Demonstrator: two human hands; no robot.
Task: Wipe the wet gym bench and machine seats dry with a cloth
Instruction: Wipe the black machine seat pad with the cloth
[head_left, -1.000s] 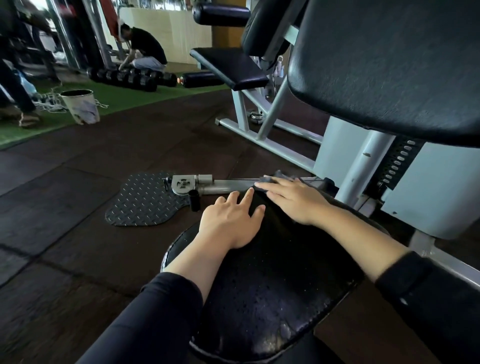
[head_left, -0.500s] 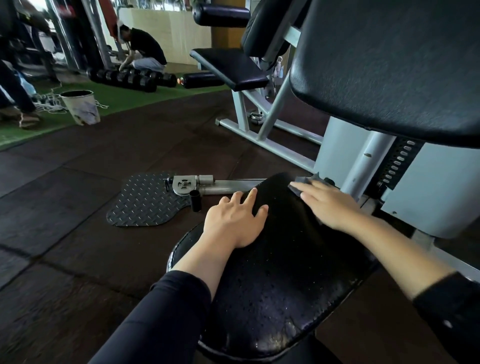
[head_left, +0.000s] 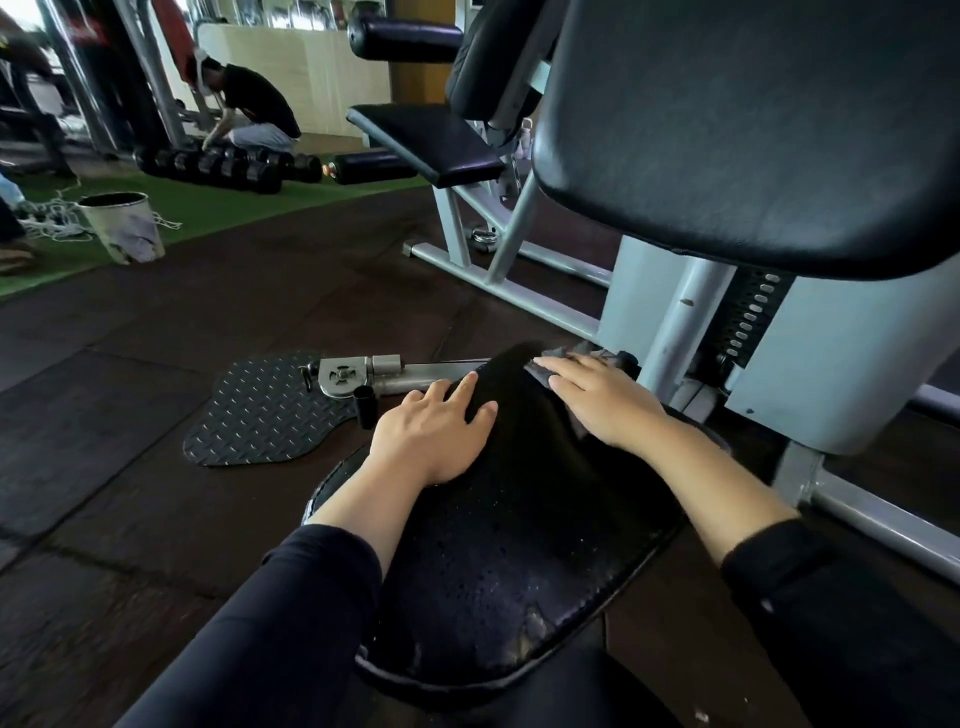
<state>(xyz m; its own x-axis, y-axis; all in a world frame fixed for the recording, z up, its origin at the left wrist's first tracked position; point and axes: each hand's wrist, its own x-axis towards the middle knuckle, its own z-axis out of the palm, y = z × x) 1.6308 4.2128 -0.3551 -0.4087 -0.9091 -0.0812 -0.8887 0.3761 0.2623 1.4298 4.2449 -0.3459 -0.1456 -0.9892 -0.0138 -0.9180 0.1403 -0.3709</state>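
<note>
I've got the machine seat (head_left: 498, 561) filling the lower centre of the frame, its long axis running from the bottom edge up towards the middle, narrowing at the far tip. My right hand (head_left: 605, 402) lies flat on the grey cloth (head_left: 582, 358), fingers straight and pressing it down at the seat's far right corner, just beside the white frame post (head_left: 685, 332). The cloth mostly hides under the palm; only a crumpled edge shows past the fingertips, so how it's folded I can't quite tell. My left hand (head_left: 434, 431) rests spread and relaxed on the seat's far left edge, grasping nothing, steadying the pad.

Droplets speckle the near half of the seat, down towards the bottom of the frame, so the wet patch lies back from the cloth, towards me. The right hand is the one on the cloth, and the pull looks to be straight along the seat's length. Room is open that way; up and right it's tight, with the post and the big back pad (head_left: 753, 130) overhanging. To the left the seat drops off above the tread plate (head_left: 270, 415)
</note>
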